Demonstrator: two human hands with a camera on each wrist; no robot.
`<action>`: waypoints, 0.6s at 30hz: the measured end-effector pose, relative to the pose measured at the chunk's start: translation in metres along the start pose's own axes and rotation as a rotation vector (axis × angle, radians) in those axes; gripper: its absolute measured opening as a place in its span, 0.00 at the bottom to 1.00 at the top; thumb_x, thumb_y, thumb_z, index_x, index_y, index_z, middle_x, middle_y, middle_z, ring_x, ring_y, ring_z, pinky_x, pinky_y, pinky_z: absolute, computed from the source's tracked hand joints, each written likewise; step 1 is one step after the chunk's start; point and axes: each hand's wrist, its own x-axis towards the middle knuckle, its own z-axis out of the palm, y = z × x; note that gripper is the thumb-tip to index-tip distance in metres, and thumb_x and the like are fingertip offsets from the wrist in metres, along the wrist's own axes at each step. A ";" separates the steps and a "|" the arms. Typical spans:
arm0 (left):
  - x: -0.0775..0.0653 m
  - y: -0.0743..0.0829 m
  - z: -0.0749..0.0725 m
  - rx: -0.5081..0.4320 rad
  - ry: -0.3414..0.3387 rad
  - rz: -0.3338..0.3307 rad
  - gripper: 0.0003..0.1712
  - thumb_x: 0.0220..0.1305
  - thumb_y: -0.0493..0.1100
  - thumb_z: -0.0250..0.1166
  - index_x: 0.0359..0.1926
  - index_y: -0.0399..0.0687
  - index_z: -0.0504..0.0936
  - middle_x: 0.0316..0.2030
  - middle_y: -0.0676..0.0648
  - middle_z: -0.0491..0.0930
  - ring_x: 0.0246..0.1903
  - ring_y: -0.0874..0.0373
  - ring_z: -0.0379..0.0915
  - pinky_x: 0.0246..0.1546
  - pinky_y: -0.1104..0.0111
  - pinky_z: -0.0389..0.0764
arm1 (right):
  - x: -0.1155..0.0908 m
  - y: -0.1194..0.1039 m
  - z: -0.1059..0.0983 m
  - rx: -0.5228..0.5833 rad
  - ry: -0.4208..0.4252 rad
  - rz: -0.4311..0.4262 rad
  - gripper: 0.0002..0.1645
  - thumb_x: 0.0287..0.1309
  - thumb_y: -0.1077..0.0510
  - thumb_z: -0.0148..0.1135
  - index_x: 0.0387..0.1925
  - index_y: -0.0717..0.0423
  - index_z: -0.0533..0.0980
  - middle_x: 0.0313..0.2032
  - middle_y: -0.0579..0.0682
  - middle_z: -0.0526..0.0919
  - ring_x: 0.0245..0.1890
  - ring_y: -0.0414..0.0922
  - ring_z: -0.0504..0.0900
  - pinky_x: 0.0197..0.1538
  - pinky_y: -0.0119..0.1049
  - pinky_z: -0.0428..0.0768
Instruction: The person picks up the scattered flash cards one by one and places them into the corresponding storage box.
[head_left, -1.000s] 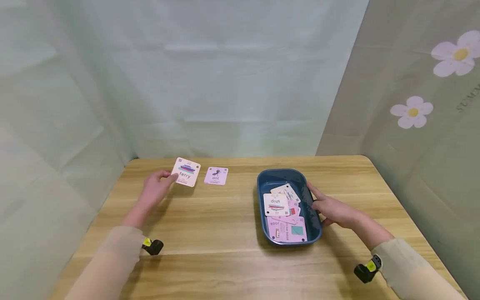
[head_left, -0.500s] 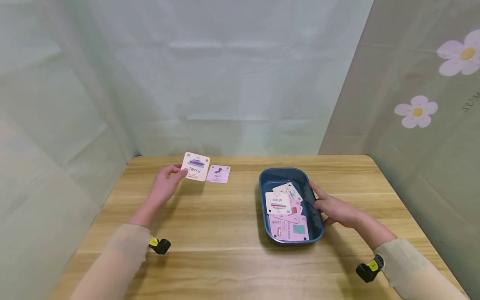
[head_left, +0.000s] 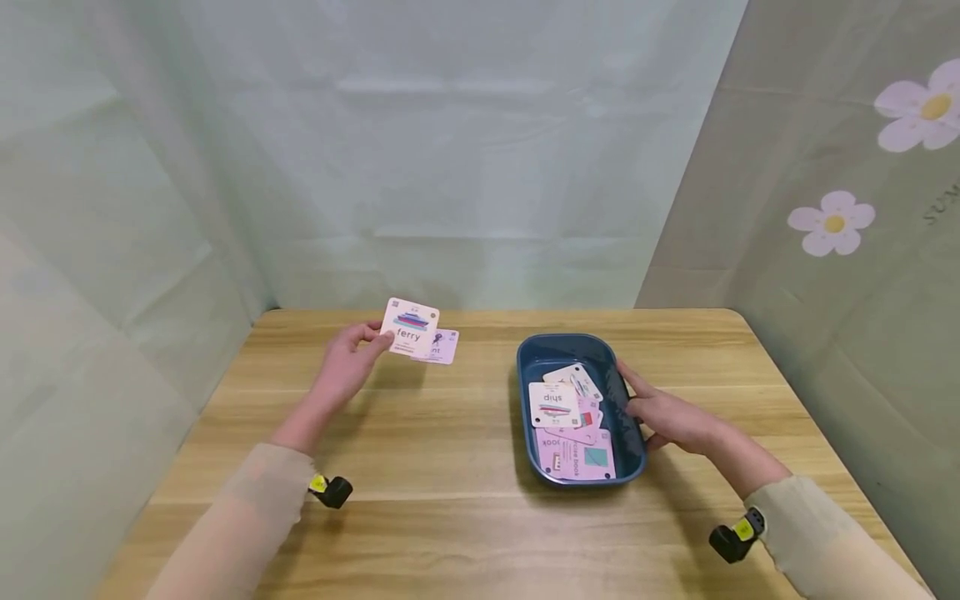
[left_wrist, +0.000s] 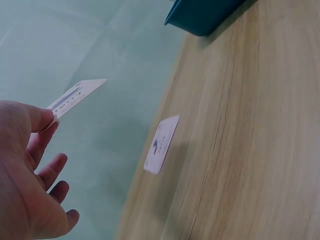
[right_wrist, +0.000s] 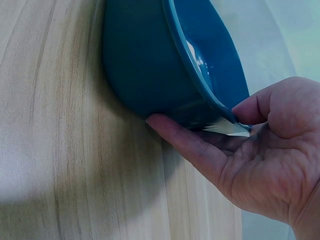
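My left hand (head_left: pixel 347 364) pinches a white card (head_left: pixel 410 327) with a ship picture and the word "ferry" between thumb and fingertips. It holds the card raised above the table. From the head, the ferry card hides part of a pink "ant" card (head_left: pixel 446 347); the left wrist view shows that ant card (left_wrist: pixel 161 144) lying apart from it on the wood. On the right, my right hand (head_left: pixel 673 421) grips the side of a deep blue tray (head_left: pixel 626 450), thumb at the rim (right_wrist: pixel 200 82) and fingers against the outer wall. Inside lie several cards, a "ship" card (head_left: pixel 555 406) on top.
The wooden table (head_left: pixel 420 517) ends at a pale fabric backdrop (head_left: pixel 465 167) behind. More fabric hangs at both sides, with printed flowers (head_left: pixel 832 223) on the right. A small black wrist camera (head_left: pixel 332 492) sits on each sleeve.
My left hand has moved right with the ferry card, which has come from beside the ant card to partly covering it in the head view. My right hand stays on the tray.
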 end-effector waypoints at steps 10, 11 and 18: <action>-0.002 0.009 0.017 -0.022 -0.039 0.027 0.22 0.74 0.52 0.62 0.38 0.33 0.77 0.68 0.36 0.71 0.71 0.38 0.59 0.69 0.44 0.60 | -0.002 0.000 0.004 0.027 0.002 0.001 0.49 0.73 0.63 0.41 0.81 0.36 0.29 0.79 0.66 0.33 0.72 0.70 0.58 0.47 0.57 0.84; -0.003 0.010 0.017 -0.025 -0.035 0.032 0.22 0.74 0.52 0.62 0.38 0.33 0.77 0.68 0.35 0.71 0.71 0.37 0.59 0.69 0.44 0.60 | -0.001 0.000 0.004 0.026 0.002 -0.004 0.49 0.72 0.63 0.41 0.81 0.35 0.29 0.79 0.65 0.33 0.72 0.70 0.58 0.47 0.57 0.84; -0.009 0.018 0.021 -0.023 -0.021 0.078 0.19 0.74 0.48 0.63 0.38 0.33 0.80 0.65 0.34 0.74 0.69 0.37 0.62 0.69 0.43 0.58 | 0.007 -0.007 0.007 0.006 -0.008 -0.011 0.50 0.71 0.63 0.42 0.82 0.35 0.31 0.79 0.66 0.36 0.70 0.68 0.62 0.46 0.55 0.85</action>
